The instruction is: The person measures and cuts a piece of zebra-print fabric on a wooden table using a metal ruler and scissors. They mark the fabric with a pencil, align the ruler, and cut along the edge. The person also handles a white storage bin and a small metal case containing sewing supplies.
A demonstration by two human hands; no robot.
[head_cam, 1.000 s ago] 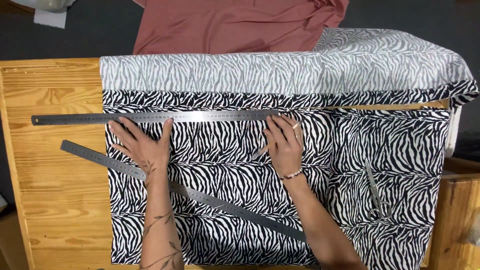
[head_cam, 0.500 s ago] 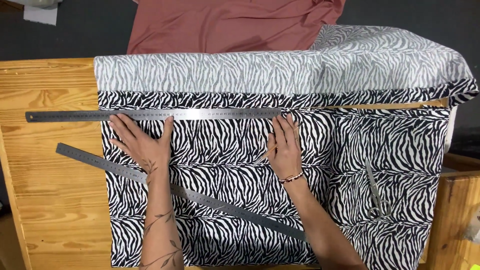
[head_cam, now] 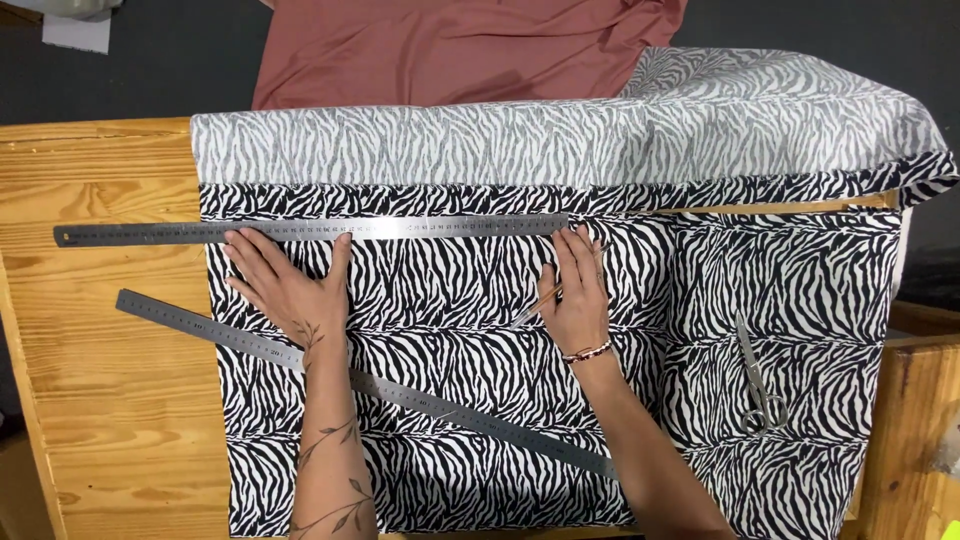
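Wooden table (head_cam: 110, 400) carries zebra-print fabric (head_cam: 450, 300). Left hand (head_cam: 290, 285) lies flat, fingers spread, touching the upper steel ruler (head_cam: 300, 230) near the far edge. Right hand (head_cam: 578, 295), flat, pins a thin pencil (head_cam: 535, 305). Second ruler (head_cam: 400, 395) lies diagonally; scissors (head_cam: 757, 385) rest rightward.

bright, even, sharp overhead light

A pale wooden table (head_cam: 110, 400) carries it all. Zebra-print fabric (head_cam: 450, 330) is spread flat across most of the top, its far edge folded back to show the grey underside. One long steel ruler (head_cam: 310, 230) has its left end on bare wood, and so does a second, slanted ruler (head_cam: 365, 385).
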